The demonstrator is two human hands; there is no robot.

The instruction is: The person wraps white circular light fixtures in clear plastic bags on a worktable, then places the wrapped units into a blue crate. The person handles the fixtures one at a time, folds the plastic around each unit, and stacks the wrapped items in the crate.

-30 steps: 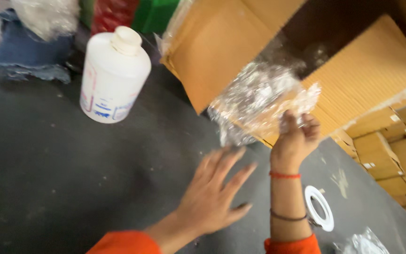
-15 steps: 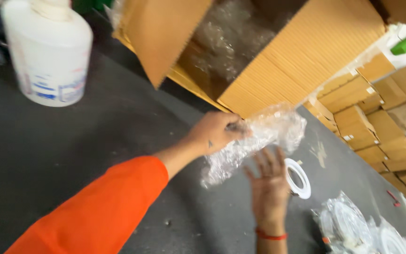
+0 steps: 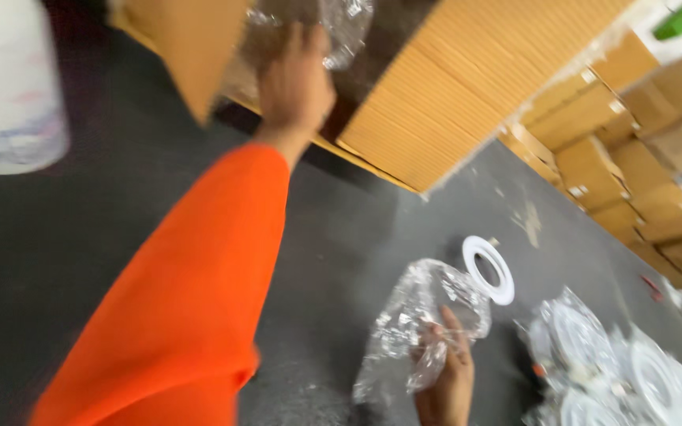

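Left hand (image 3: 297, 83) reaches to twelve o'clock, fingers closed on a clear bag (image 3: 345, 24) at the box (image 3: 191, 43) mouth — right hand (image 3: 444, 379) grips one crumpled bag (image 3: 416, 331); one white ring (image 3: 489, 270) lies at two o'clock of it on open counter (image 3: 104, 237).

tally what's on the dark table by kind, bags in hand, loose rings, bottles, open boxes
clear plastic bags in hand: 2, one in the left hand up at the open cardboard box, one in the right hand
loose white ring: 1
white bottle: 1
open cardboard box: 1
total: 5
The bagged rings at lower right are too blurred to count.
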